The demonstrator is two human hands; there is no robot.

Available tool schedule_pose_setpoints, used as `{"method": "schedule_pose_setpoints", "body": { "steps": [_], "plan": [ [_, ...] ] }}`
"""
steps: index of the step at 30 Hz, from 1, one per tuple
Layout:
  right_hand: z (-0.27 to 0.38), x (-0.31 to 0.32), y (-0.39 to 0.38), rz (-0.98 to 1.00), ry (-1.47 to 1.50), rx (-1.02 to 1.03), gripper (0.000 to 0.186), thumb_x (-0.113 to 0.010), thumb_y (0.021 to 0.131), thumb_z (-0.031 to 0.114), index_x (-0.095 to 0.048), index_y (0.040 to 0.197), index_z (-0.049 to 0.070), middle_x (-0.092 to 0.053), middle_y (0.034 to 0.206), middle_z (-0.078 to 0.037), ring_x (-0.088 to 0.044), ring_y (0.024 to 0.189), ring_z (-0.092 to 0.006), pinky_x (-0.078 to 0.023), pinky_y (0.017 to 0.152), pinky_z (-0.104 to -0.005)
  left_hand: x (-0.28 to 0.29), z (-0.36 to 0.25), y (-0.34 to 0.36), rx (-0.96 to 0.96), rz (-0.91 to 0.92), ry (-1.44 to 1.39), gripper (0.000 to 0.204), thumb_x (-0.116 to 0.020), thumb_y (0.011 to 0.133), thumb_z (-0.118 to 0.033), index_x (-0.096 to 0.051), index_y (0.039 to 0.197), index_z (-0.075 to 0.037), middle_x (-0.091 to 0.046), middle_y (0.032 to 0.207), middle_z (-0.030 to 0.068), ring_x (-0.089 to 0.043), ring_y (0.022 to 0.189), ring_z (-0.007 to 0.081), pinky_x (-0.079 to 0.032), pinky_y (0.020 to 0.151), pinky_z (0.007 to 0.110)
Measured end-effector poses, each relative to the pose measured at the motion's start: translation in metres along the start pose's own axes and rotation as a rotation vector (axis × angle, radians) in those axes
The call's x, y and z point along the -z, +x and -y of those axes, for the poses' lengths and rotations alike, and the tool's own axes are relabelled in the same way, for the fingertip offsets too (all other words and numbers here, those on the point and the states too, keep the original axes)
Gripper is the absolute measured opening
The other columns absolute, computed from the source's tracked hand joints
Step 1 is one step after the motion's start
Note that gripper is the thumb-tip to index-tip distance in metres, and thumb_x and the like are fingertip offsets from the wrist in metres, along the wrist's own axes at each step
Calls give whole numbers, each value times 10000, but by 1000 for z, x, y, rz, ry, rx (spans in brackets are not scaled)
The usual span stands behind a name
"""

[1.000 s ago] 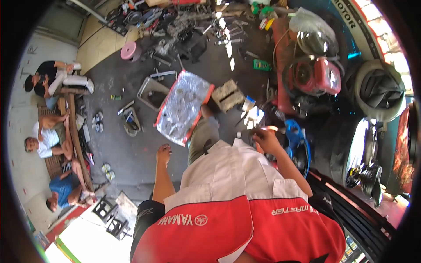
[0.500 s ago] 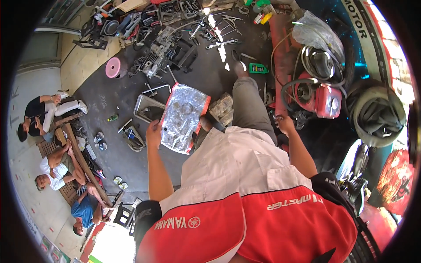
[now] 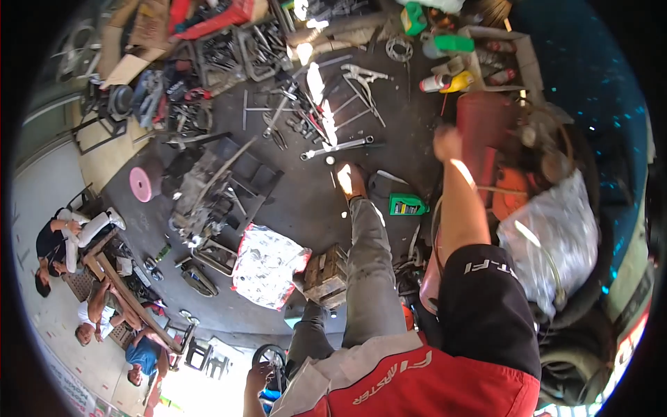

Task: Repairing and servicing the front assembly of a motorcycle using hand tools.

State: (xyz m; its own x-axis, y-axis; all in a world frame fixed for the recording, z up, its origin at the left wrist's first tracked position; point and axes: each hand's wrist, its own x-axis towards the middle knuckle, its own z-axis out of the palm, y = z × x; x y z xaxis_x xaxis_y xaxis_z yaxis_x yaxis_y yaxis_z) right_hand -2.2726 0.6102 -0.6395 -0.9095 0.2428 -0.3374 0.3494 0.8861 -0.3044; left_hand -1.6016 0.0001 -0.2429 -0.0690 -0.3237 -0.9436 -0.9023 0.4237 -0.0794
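Observation:
My right arm stretches forward, and my right hand (image 3: 448,142), smeared by motion, is beside a long red cylinder (image 3: 486,115). Whether it touches the cylinder cannot be made out. Low in the view, my left hand (image 3: 259,376) hangs beside my left leg; it is shadowed and its fingers are unclear. A silver foil sheet with a red edge (image 3: 269,264) lies on the floor ahead of my left leg, next to a worn wooden block (image 3: 326,276). My foot (image 3: 349,179) stands near a green bottle (image 3: 408,204) and a double-ended wrench (image 3: 337,148).
Wrenches and other loose tools (image 3: 299,115) lie on the floor ahead. An engine (image 3: 208,187) and a pink stool (image 3: 144,184) stand to the left. A box of bottles (image 3: 521,59) is at the far right, a clear plastic bag (image 3: 552,240) nearer. People sit on a bench (image 3: 132,295) at left.
I have moved forward and turned, so the tools look nearer and the foil sheet lower. My right hand has risen forward along the red cylinder; my left hand has dropped back from beside the foil.

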Motion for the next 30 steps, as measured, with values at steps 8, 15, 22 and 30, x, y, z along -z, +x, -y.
{"method": "schedule_pose_setpoints", "body": {
  "steps": [8,15,22,30],
  "plan": [
    [-32,-59,245,207,-1045,254,420,-600,886,436,-770,914,53,-745,963,-179,-734,914,-356,-580,755,-477,-4,-140,43,243,9,-212,213,-581,982,-182,-660,1109,-30,-695,1028,103,-672,926,239,-538,775,369],
    [134,-12,-3,287,-593,761,367,-692,845,85,-645,1208,56,-701,1115,-183,-676,1033,-363,-529,875,-480,-34,-229,59,-63,-233,-292,436,-643,937,-395,-676,1185,-37,-711,1077,199,-685,1019,346,-519,896,421],
    [312,123,-313,1145,119,1380,364,-716,818,14,-645,1175,39,-674,1139,-164,-625,1113,-362,-489,952,-437,-31,-261,-31,-617,-568,-144,863,-855,692,-323,-481,1433,-88,-694,1107,180,-667,1080,365,-502,979,454],
    [368,126,-697,1332,824,550,649,-777,861,110,-449,1405,-23,-512,1418,-172,-480,1323,-263,-364,1128,-417,-91,-36,-128,-290,-737,-851,867,-848,713,-394,-451,1390,-25,-610,1238,255,-628,1115,430,-533,904,482]
  ]
}}
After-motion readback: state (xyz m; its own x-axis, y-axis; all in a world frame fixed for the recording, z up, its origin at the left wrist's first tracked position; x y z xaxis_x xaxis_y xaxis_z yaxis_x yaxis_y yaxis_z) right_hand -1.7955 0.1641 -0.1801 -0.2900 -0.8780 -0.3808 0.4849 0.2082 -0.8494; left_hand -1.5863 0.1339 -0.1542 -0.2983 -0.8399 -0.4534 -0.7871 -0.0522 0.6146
